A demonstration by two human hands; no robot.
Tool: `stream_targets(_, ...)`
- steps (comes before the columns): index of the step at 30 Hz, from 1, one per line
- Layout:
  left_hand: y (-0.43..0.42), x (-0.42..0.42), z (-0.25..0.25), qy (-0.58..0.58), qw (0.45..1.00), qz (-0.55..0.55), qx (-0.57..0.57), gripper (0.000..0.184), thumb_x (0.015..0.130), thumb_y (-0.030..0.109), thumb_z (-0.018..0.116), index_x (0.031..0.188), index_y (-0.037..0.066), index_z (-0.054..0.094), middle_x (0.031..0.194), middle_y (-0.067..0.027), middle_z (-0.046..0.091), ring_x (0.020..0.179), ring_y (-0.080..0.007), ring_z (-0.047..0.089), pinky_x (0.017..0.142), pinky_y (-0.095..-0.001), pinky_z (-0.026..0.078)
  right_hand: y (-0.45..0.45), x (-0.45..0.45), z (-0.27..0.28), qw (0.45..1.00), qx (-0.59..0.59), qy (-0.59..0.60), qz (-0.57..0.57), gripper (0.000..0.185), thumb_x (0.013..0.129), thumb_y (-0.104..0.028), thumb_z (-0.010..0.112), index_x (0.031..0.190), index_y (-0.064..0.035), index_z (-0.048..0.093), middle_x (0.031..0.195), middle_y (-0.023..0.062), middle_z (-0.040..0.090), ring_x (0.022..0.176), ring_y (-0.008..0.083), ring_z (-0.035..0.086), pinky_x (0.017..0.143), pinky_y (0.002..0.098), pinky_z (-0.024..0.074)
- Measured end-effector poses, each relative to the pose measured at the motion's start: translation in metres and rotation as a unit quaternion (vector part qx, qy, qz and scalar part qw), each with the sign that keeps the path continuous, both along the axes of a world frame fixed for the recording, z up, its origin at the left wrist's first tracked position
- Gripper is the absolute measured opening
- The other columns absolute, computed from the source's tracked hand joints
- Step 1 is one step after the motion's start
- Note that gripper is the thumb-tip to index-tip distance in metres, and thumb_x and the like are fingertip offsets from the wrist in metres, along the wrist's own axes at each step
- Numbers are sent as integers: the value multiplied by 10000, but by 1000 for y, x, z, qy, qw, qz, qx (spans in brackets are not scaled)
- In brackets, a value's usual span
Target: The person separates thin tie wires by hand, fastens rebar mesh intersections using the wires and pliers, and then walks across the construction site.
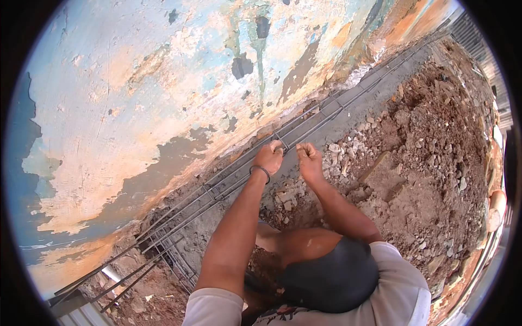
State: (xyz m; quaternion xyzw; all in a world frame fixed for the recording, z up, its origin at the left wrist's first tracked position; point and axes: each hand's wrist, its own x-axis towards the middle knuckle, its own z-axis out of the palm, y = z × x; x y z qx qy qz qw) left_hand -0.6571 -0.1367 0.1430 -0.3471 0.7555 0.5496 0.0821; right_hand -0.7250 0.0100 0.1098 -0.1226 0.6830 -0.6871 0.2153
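Note:
My left hand [269, 158], with a dark band on its wrist, is closed at the rebar cage [217, 191], by one of its cross ties. What its fingers grip is too small to make out. Just to the right, my right hand [309, 161] is closed in a pinch beside the cage, and anything between its fingers is hidden. The cage of long steel bars runs diagonally along the foot of the wall, over a grey concrete strip [356, 117].
A wall [130, 103] with peeling paint rises along the cage's far side. Reddish soil and rubble [424, 157] lie to the right. Several bar ends [122, 280] stick out at the lower left, where a second cage [176, 258] branches off. My bent knee [310, 244] is below my hands.

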Motion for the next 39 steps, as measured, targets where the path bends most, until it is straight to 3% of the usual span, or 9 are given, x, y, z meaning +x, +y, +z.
stream_targets(7, -5, -2, -15, 42, 997, -53, -27, 302, 893, 225, 567, 1113, 70, 706, 1043, -180, 709, 984, -359, 657, 848, -424, 495, 5, -1, -18, 999, 3, -40, -13, 99, 982, -137, 599, 940, -48, 613, 744, -75, 492, 668, 23, 377, 569, 219, 343)
stream_targets(9, -7, -4, -23, 62, 995, -71, -34, 317, 925, 210, 572, 1154, 20, 680, 917, -113, 710, 781, -244, 646, 718, -410, 501, 6, 0, -22, 997, -4, -73, -9, 82, 979, -139, 602, 957, -61, 616, 748, -75, 501, 648, 22, 388, 552, 216, 342)
stream_targets(18, -3, -3, -17, 81, 994, -54, -56, 244, 898, 181, 586, 1037, 8, 690, 806, -126, 671, 713, -200, 596, 687, -389, 479, 13, -21, 7, 861, -176, -469, 85, 184, 946, -175, 565, 1124, -130, 558, 648, -48, 445, 504, 86, 403, 415, 242, 300)
stream_targets(26, 2, 1, 0, 73, 991, -53, -96, 265, 896, 191, 589, 1078, 30, 696, 884, -173, 695, 762, -263, 649, 708, -396, 490, 3, -13, 16, 786, -312, -503, 178, 255, 944, -257, 550, 1181, -163, 551, 591, -46, 406, 476, 93, 378, 405, 259, 297)
stream_targets(33, 0, 0, 7, 2, 994, -90, -56, 288, 896, 233, 537, 1096, 100, 695, 999, -180, 702, 934, -365, 665, 798, -434, 504, 6, -31, 6, 815, -223, -492, 208, 249, 973, -322, 549, 1158, -162, 594, 589, -43, 427, 476, 83, 377, 421, 248, 311)
stream_targets(35, 2, 1, -5, 34, 995, -69, -62, 276, 893, 236, 534, 1075, 101, 692, 982, -181, 700, 922, -367, 664, 791, -439, 502, 13, -30, 20, 967, 138, -183, 108, 246, 987, -279, 557, 1123, -83, 615, 603, -28, 449, 498, 105, 431, 460, 279, 370)
stream_targets(36, 3, 1, -12, 64, 995, -46, -67, 266, 891, 240, 532, 1055, 101, 688, 966, -183, 697, 910, -370, 663, 783, -444, 501, 21, -37, -6, 973, 181, 117, 88, 243, 986, -242, 565, 1111, -41, 616, 785, 59, 628, 659, 200, 587, 602, 354, 478)
stream_targets(37, 2, 0, -11, 66, 995, -45, -66, 266, 891, 240, 532, 1055, 101, 688, 966, -183, 697, 910, -370, 663, 783, -444, 501, 18, -39, 2, 972, 182, 118, 88, 243, 986, -242, 565, 1111, -41, 616, 785, 59, 628, 659, 200, 587, 602, 354, 478)
stream_targets(39, 1, 1, -7, 30, 994, -73, -78, 243, 887, 241, 516, 1014, 114, 680, 937, -184, 691, 902, -380, 658, 782, -456, 498, 9, -44, 28, 901, 203, 360, 133, 259, 960, -226, 561, 1110, -24, 621, 965, 182, 697, 894, 418, 639, 823, 447, 500)
